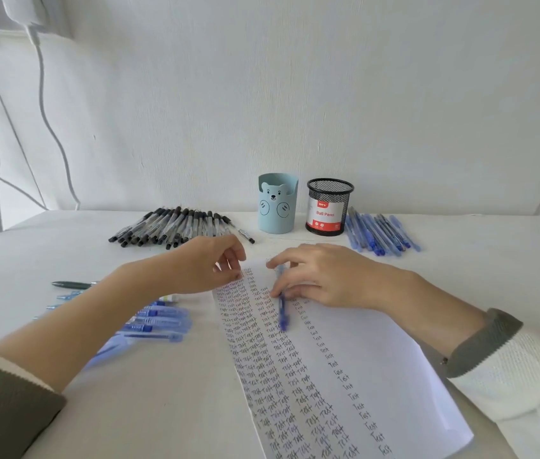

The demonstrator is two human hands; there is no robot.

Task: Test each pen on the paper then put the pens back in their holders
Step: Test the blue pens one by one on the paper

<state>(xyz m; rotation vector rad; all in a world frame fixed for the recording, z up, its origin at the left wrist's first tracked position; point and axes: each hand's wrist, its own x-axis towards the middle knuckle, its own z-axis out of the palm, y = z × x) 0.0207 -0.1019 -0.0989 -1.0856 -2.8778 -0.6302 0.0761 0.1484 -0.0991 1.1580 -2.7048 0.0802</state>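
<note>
Right hand (324, 279) pinches the blue pen (282, 309) low over the paper (377, 359); left hand (205, 263) curls at its corner, grip unclear — a slip could streak ink.

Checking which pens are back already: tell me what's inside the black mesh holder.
No pens rise above the rim of the black mesh holder, and its upper mesh looks empty. The red-and-white label hides the lower inside, so anything short there cannot be seen.

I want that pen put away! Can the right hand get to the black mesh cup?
Probably yes. The mesh cup stands just beyond the right hand, which holds a blue pen; only paper and table lie between.
</note>
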